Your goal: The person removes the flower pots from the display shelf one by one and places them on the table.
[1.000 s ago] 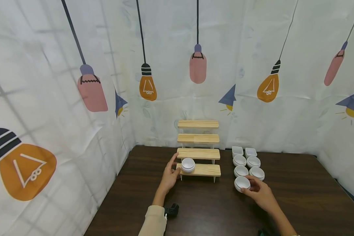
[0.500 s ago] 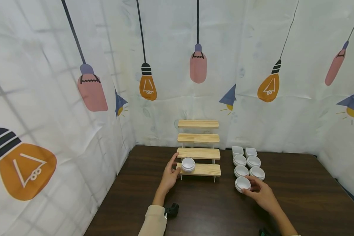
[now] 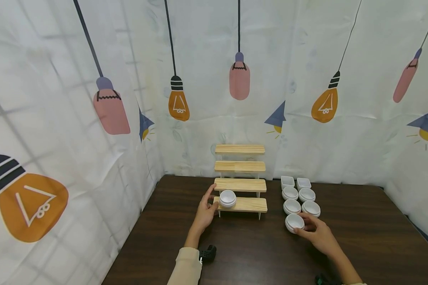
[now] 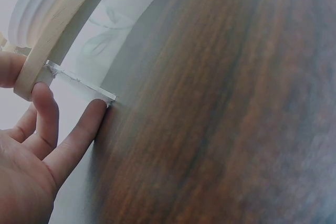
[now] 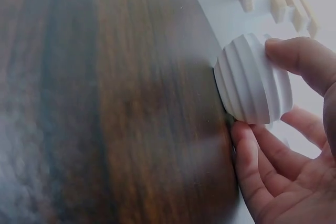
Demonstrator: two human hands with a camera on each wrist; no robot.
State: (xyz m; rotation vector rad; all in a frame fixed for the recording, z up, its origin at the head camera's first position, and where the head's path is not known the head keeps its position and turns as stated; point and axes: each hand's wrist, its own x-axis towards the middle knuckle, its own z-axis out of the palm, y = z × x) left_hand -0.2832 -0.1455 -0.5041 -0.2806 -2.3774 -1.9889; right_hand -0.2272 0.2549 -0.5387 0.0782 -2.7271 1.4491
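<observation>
A stepped wooden display stand (image 3: 249,204) with pale boards on clear legs stands near the back wall. My left hand (image 3: 204,215) grips the left end of its lowest board, the thumb on top and a finger below; another fingertip touches near the clear leg (image 4: 84,83) in the left wrist view. On that board sits a white ribbed bowl (image 3: 227,199), close to my left thumb. At the right, my right hand (image 3: 320,236) holds another white ribbed bowl (image 5: 247,82) between thumb and fingers, upright at the table surface. Whether its base touches the table is hard to tell.
Behind the held bowl, several white round bowls (image 3: 291,206) stand in two columns, with white square bowls (image 3: 287,181) at the back. A dark wooden table (image 3: 256,253) lies underneath. The printed fabric wall (image 3: 199,150) rises right behind the table.
My right hand and the bowl it holds have shifted very slightly to the right. The left hand stays on the stand's lowest board.
</observation>
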